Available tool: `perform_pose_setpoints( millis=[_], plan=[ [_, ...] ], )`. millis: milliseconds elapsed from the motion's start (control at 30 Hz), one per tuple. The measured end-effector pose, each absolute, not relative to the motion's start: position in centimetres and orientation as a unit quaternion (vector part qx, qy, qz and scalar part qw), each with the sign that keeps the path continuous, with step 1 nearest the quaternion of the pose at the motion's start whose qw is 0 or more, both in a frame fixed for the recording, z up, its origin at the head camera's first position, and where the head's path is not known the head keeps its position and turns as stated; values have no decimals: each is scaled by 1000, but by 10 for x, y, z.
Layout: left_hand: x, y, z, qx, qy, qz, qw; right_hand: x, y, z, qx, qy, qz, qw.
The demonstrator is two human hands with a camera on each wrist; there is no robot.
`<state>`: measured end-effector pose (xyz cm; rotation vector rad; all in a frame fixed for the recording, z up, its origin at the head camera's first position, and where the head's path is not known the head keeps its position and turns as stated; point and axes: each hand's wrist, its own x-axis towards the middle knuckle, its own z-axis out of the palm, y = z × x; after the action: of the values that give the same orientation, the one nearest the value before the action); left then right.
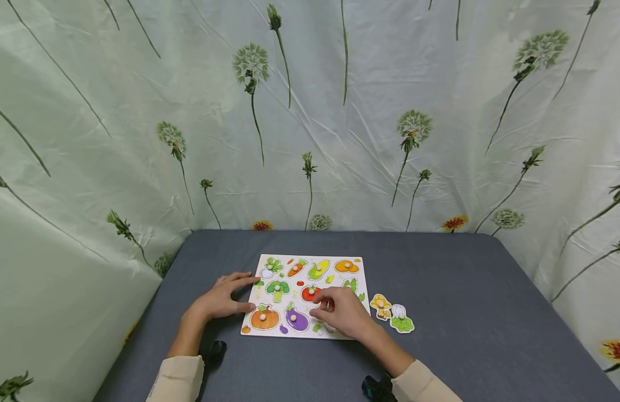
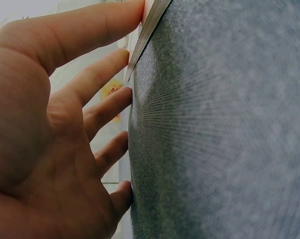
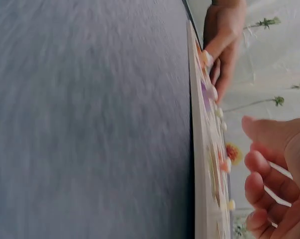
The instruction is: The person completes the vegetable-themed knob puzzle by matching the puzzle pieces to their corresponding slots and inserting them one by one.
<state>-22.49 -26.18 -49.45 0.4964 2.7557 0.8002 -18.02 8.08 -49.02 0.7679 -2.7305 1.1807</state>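
A white knobbed vegetable puzzle board [image 1: 265, 333] lies flat on the table. My left hand [image 1: 219, 298] rests at its left edge, fingers spread and fairly straight; in the left wrist view the thumb [image 2: 90, 32] touches the board's side. Over the board's right half hovers my right hand [image 1: 346, 314], its fingers loosely bent near the tomato piece [image 1: 309, 295]. The right wrist view shows a gap between thumb [image 3: 269, 130] and fingers, with nothing held. An eggplant piece [image 1: 297, 320] sits left of that thumb. The right hand hides part of the board's lower right.
Right of the board, a mushroom piece [image 1: 381, 303] and a green-and-white leafy vegetable piece [image 1: 402, 324] lie on the grey tablecloth [image 1: 471, 312]. Broccoli [image 1: 277, 287], pumpkin [image 1: 265, 319] and corn [image 1: 318, 270] pieces sit on the board. A dandelion-print curtain [image 1: 340, 139] stands behind the table.
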Motion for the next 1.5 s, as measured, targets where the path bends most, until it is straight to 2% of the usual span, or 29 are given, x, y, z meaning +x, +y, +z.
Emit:
perform_pose_setpoints(
  millis=[200,433,867,1300,1500],
  plan=[
    [-226,-262,-494,166,942,269,109,-180,100,-486,245,-896,369,41],
    [-222,-258,-491,156,947,258,106,-176,129,-483,228,-905,351,77],
    [-220,-255,-487,136,950,257,114,-166,190,-483,146,-927,328,108],
    [-222,-253,-491,140,948,261,112,-154,226,-494,104,-940,304,113],
    [-222,-255,-492,140,950,257,108,-150,236,-497,79,-947,297,96]
  ],
)
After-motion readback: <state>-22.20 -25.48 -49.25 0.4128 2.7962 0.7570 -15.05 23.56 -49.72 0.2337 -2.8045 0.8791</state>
